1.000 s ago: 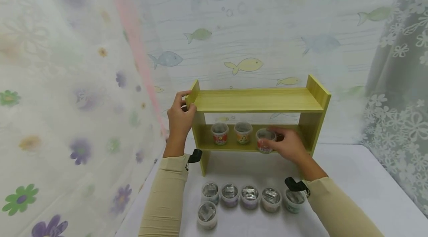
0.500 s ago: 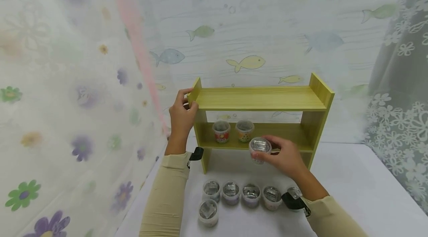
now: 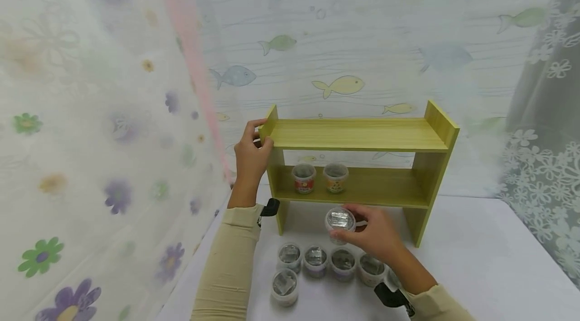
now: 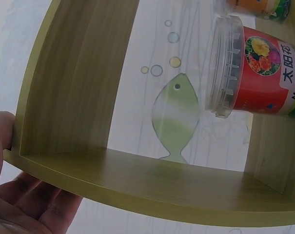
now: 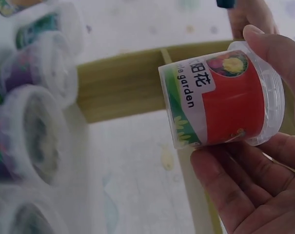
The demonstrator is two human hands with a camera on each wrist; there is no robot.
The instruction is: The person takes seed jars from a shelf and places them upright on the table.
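Note:
My left hand (image 3: 251,155) grips the upper left side panel of a yellow-green wooden shelf (image 3: 358,134), thumb in front and fingers behind. In the right wrist view, a clear plastic tub (image 5: 230,97) with a red flower label reading "garden" sits between the thumb and fingers of my right hand (image 3: 373,233). That hand holds it in front of the shelf's lower edge, above the row of tubs on the table. On the middle shelf board stand a red-labelled tub (image 3: 304,178) and an orange-labelled tub (image 3: 336,178), side by side at the left.
Several lidded tubs, among them a purple-labelled tub (image 3: 315,260), line up on the white-covered table (image 3: 480,250). One more tub (image 3: 285,287) stands nearer, at the row's left end. Patterned curtains (image 3: 113,150) hang left and behind.
My right hand has drawn the red-labelled tub off the middle shelf board, bringing it down and toward me, slightly left. My left hand keeps its grip on the shelf.

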